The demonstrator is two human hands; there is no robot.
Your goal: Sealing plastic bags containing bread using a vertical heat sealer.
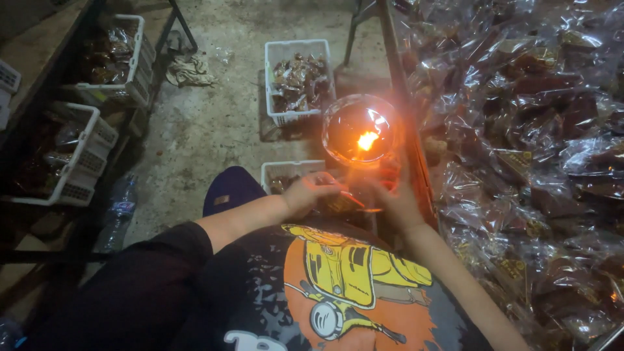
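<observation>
From the head camera we see our left hand [311, 192] and right hand [393, 195] pinching a small clear packet [348, 198] together, just below the flame [368, 140] in its glass bowl [359, 128]: sealing, we judge. At twelve o'clock a white basket [281, 52] holds wrapped sweets; at three o'clock the desk [422, 175] carries heaped packets [526, 130].

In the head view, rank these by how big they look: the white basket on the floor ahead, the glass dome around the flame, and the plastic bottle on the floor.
1. White basket and glass dome: look about equal, but the dome is nearer the camera, so unsure.
2. Plastic bottle, smallest.
</observation>
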